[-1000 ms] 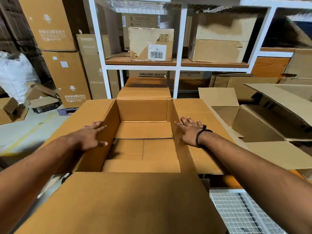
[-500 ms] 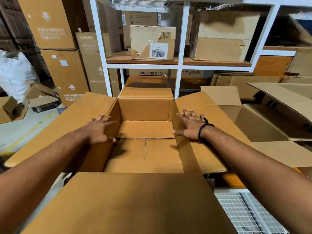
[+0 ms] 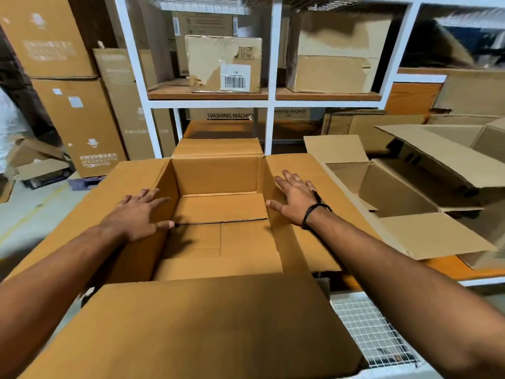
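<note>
Open cardboard box [image 3: 216,176] stands directly in front of the person, mouth up. All positions are given relative to it.

Change vs. 1 s ago: both side flaps have tilted up from lying flat, and both hands have moved in toward the rim. Almost no change since 0.5 s ago.

Near side: near flap [image 3: 207,324] hangs toward the person. It is plain brown corrugated board, matte and smooth.

Left hand [image 3: 136,217] lies flat on the left flap [image 3: 90,214], fingers spread and straight, thumb at the rim edge. Right hand [image 3: 295,201], with a black wristband [image 3: 314,212], lies flat on the right flap [image 3: 297,164], fingers spread. Neither hand pinches anything.

Inside, the bottom flaps overlap and the centre seam runs away from the person. The long axis appears to run the same way.

Far side: the far flap [image 3: 218,147] folds back. Right of the box is a second open carton [image 3: 396,192]. Beyond the box stands a white rack [image 3: 273,77] holding a barcode-labelled carton [image 3: 224,64].
</note>
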`<state>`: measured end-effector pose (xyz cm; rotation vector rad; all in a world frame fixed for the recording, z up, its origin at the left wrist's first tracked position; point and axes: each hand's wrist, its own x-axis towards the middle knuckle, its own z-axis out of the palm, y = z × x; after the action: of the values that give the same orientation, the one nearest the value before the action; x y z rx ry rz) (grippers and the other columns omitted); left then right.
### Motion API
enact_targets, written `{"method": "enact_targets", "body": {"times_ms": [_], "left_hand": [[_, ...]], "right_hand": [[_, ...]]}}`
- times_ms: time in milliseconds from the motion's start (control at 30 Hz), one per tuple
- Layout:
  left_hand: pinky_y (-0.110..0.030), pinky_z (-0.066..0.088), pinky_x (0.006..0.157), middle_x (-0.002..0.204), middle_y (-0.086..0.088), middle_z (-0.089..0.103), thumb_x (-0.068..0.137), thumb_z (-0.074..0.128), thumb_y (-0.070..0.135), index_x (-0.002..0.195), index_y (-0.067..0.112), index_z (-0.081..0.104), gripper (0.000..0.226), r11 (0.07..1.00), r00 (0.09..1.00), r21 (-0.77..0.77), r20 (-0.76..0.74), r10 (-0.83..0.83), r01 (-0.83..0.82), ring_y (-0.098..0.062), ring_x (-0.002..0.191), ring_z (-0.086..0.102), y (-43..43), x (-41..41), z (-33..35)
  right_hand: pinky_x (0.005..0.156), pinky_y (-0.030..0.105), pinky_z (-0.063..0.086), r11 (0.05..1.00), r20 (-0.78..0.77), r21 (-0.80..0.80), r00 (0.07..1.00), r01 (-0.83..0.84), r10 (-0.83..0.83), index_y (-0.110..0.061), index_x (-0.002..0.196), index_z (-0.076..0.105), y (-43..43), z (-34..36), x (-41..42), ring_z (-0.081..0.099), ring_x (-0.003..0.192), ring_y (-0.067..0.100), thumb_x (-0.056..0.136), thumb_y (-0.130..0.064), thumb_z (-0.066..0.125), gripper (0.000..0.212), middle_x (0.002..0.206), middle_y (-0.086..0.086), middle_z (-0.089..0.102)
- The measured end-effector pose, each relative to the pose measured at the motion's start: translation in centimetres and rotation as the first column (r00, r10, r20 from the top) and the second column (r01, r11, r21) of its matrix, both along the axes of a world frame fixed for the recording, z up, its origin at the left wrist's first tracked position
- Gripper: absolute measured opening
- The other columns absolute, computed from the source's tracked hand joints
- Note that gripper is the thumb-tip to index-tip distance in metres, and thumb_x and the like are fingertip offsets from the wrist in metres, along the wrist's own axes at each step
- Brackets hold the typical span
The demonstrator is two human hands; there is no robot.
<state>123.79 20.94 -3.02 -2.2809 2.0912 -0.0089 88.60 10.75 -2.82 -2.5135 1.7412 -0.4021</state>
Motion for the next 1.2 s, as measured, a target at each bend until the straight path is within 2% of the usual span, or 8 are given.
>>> {"method": "enact_targets", "body": {"times_ms": [100,267,400,567,767,900,967,1200], "left_hand": [[-0.042,0.007,0.118,0.161,-0.001,0.003,0.085,0.04,0.066,0.15,0.03,0.02,0.076,0.996,0.995,-0.063,-0.071,-0.067,0.063,-0.018,0.148,0.002,0.4,-2.4,1.9],[-0.042,0.009,0.119,0.16,-0.004,0.009,0.083,0.037,0.066,0.148,0.029,0.025,0.076,0.949,0.933,-0.202,-0.22,-0.284,0.241,-0.02,0.148,0.006,1.4,-9.6,6.3],[-0.047,0.01,0.119,0.16,-0.001,0.009,0.083,0.035,0.067,0.149,0.031,0.022,0.076,0.887,0.858,-0.211,-0.238,-0.455,0.412,-0.019,0.147,0.005,2.1,-17.2,8.5],[-0.046,0.012,0.119,0.16,-0.003,0.012,0.085,0.036,0.066,0.149,0.031,0.022,0.074,0.762,0.751,-0.225,-0.153,-0.643,0.607,-0.019,0.147,0.008,2.3,-25.6,8.9],[-0.045,0.012,0.119,0.16,-0.003,0.013,0.079,0.028,0.068,0.15,0.031,0.019,0.081,0.712,0.687,-0.197,-0.185,-0.702,0.674,-0.018,0.147,0.009,2.3,-34.4,8.7],[-0.043,0.011,0.119,0.16,-0.005,0.012,0.084,0.031,0.068,0.15,0.029,0.018,0.077,0.677,0.652,-0.234,-0.184,-0.735,0.698,-0.017,0.147,0.008,1.8,-40.4,8.2],[-0.045,0.012,0.119,0.159,-0.005,0.014,0.085,0.032,0.067,0.15,0.029,0.019,0.076,0.684,0.65,-0.259,-0.216,-0.729,0.682,-0.017,0.147,0.009,1.3,-43.4,8.3],[-0.047,0.014,0.119,0.158,-0.004,0.021,0.086,0.033,0.066,0.149,0.028,0.023,0.075,0.688,0.638,-0.302,-0.259,-0.725,0.659,-0.019,0.147,0.013,0.9,-55.6,8.7]], "right_hand": [[0.119,0.044,0.006,0.996,0.115,-0.083,0.993,0.023,-0.014,-0.03,0.15,0.023,1.3,1.2,-1.1,0.008,0.148,0.018,0.086,-0.056,0.056,0.076,0.161,-0.002,0.011],[0.118,0.043,0.008,0.988,0.178,-0.148,0.984,0.052,-0.025,-0.027,0.151,0.024,4.1,4.3,-3.8,0.009,0.148,0.018,0.087,-0.052,0.059,0.077,0.161,0.001,0.013],[0.117,0.04,0.012,0.978,0.217,-0.167,0.972,0.125,-0.088,-0.026,0.151,0.024,7.0,6.5,-7.9,0.014,0.147,0.02,0.087,-0.052,0.059,0.077,0.16,0.002,0.016],[0.118,0.038,0.018,0.959,0.228,-0.186,0.959,0.213,-0.169,-0.027,0.15,0.027,10.7,7.5,-13.5,0.019,0.146,0.019,0.087,-0.051,0.058,0.074,0.159,0.001,0.019],[0.115,0.035,0.019,0.961,0.281,-0.09,0.932,0.263,-0.229,-0.025,0.15,0.027,13.3,6.7,-20.9,0.02,0.145,0.02,0.087,-0.05,0.06,0.075,0.16,0.001,0.017],[0.117,0.041,0.021,0.961,0.303,-0.049,0.921,0.272,-0.245,-0.026,0.15,0.027,14.4,6.0,-26.9,0.021,0.145,0.022,0.086,-0.049,0.061,0.076,0.16,0.003,0.016],[0.117,0.038,0.02,0.966,0.303,-0.052,0.925,0.254,-0.227,-0.025,0.15,0.028,15.1,6.1,-29.9,0.02,0.145,0.022,0.086,-0.049,0.061,0.076,0.16,0.005,0.017],[0.115,0.035,0.017,0.952,0.259,-0.26,0.962,0.16,-0.091,-0.023,0.149,0.029,18.1,9.8,-40.2,0.017,0.146,0.022,0.09,-0.047,0.056,0.07,0.159,0.006,0.02]]}}
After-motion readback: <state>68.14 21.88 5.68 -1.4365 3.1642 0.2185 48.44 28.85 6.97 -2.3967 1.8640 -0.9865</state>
